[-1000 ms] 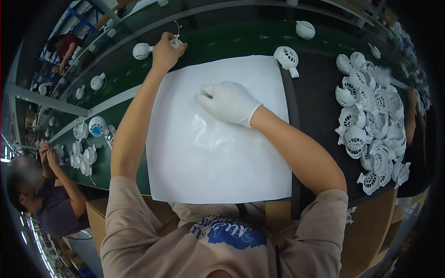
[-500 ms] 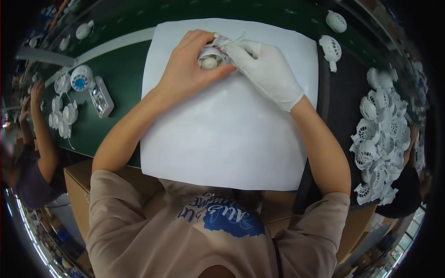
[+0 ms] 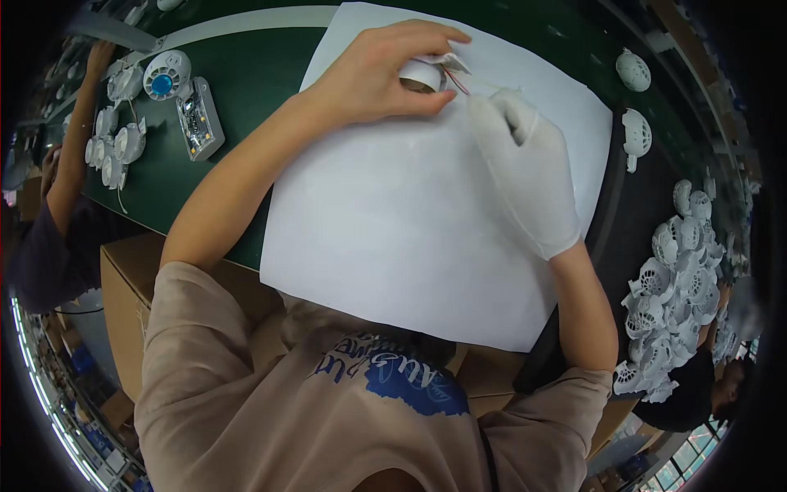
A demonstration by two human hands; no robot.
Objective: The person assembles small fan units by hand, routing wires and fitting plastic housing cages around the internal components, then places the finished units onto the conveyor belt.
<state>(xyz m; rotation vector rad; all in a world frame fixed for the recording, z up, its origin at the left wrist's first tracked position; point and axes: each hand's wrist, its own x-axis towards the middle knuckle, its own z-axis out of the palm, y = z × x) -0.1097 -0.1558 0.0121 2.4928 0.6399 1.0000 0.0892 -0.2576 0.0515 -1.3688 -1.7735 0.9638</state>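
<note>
White sheet on green tabletop, beneath both hands. Beyond right hand, pile of slotted white shells; left of left hand, blue-centred round unit. Co-worker's arm farther left. Left hand curled around white cup-like part, thin red wire toward glove. Gloved right hand, against part half second ago, now apart, nearer body; cannot tell whether pinching wire.

head view | from above | faces forward, down | near white sheet
</note>
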